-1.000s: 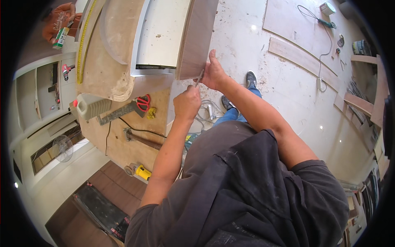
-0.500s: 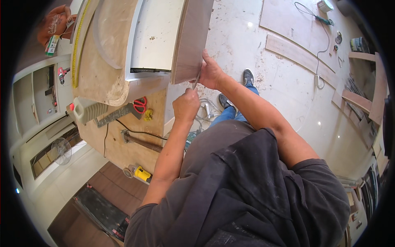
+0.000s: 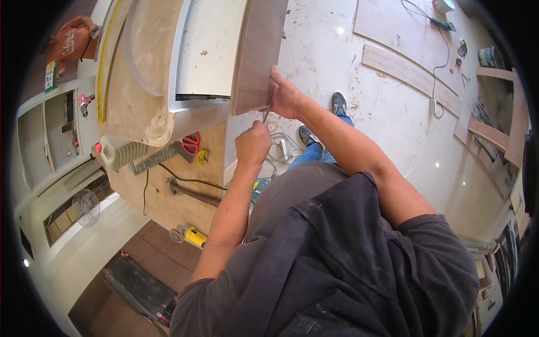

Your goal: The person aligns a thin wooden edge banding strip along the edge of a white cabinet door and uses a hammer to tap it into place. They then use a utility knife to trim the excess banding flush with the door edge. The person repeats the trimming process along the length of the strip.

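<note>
My left hand (image 3: 253, 142) is closed in a fist around a slim grey metal tool (image 3: 266, 114), whose handle is hidden in the palm. Its tip points up to the near corner of a brown wood-faced panel (image 3: 257, 56). My right hand (image 3: 287, 100) rests at the panel's right edge, thumb stretched upward along it; its other fingers are partly hidden behind the edge and the tool. That panel stands along the side of a white-lined drawer or box (image 3: 212, 50) on the workbench.
On the bench (image 3: 143, 121) are a yellow measuring tape (image 3: 103, 73), a plastic jug (image 3: 120, 153), a red-handled saw (image 3: 190, 145) and a yellow power tool (image 3: 195, 236). Boards (image 3: 410, 73) and cables lie on the floor. Another person (image 3: 72, 42) is at the far left.
The panel and both hands sit slightly further left in view, with the tool still at the panel's corner. The other person at the far left has shifted, and a green-and-white container there moved.
</note>
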Tool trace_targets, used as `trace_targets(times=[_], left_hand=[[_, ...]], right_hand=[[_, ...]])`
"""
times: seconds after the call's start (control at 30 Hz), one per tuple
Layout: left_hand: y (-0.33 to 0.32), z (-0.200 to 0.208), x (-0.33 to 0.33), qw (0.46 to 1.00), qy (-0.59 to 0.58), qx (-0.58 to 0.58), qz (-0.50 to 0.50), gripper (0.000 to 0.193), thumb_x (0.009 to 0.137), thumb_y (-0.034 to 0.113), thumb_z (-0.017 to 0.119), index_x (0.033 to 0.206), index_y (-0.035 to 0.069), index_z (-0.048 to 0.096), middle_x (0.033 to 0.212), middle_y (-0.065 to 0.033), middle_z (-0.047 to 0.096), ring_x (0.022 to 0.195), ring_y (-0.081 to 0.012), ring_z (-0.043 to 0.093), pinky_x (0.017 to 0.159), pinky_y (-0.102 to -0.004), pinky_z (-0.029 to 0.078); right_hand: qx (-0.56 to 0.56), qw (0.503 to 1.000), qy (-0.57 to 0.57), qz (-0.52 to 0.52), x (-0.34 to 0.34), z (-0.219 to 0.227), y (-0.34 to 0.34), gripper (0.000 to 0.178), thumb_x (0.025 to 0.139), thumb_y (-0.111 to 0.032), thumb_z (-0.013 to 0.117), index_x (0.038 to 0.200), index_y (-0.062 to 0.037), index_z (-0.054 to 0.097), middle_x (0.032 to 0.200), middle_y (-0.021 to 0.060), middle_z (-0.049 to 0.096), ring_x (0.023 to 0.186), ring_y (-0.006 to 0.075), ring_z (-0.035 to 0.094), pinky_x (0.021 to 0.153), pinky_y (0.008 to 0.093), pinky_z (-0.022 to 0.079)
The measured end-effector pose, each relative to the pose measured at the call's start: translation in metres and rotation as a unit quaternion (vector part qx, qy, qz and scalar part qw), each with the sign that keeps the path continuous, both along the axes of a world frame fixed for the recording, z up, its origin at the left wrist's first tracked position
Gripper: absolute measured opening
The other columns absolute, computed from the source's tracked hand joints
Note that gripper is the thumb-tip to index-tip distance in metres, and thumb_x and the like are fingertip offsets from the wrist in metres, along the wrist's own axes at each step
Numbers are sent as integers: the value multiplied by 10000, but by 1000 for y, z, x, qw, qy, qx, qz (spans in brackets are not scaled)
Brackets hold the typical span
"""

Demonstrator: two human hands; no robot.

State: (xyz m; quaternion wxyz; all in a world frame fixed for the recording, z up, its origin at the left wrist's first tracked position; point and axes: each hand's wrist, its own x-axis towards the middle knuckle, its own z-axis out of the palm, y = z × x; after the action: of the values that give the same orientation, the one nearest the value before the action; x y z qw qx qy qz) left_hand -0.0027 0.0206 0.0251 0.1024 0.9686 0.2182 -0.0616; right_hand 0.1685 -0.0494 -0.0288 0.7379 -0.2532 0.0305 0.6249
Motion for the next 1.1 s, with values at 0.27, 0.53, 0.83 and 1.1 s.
trace_targets(times=[0.27,0.53,0.83,1.1], left_hand=[[-2,6,-2,1000,22,12,16,332,1036,326,579,845,59,621,651,-208,686,636,-419,708,605,-537,554],[-3,8,-1,999,17,8,29,322,1031,322,589,842,63,622,665,-208,694,630,-424,704,601,-545,550],[-1,3,7,1000,18,12,22,335,1035,324,576,833,61,621,668,-212,695,632,-432,703,609,-545,554],[2,0,9,1000,20,13,16,334,1038,328,577,835,65,617,657,-200,692,639,-411,712,603,-532,559]], right_hand=[[9,1000,7,1,2,-4,-2,1000,920,-876,425,1630,-174,373,1586,36,497,1387,240,475,1038,462,426],[17,1000,18,4,3,-14,-1,1024,902,-876,472,1635,-169,367,1608,48,478,1407,260,446,1027,470,405],[-4,1000,11,-20,0,-10,4,1057,880,-895,480,1633,-162,369,1600,53,485,1395,246,454,1017,454,409],[28,999,25,-7,3,-10,3,1038,871,-887,504,1599,-152,411,1540,80,529,1319,266,499,970,474,446]])
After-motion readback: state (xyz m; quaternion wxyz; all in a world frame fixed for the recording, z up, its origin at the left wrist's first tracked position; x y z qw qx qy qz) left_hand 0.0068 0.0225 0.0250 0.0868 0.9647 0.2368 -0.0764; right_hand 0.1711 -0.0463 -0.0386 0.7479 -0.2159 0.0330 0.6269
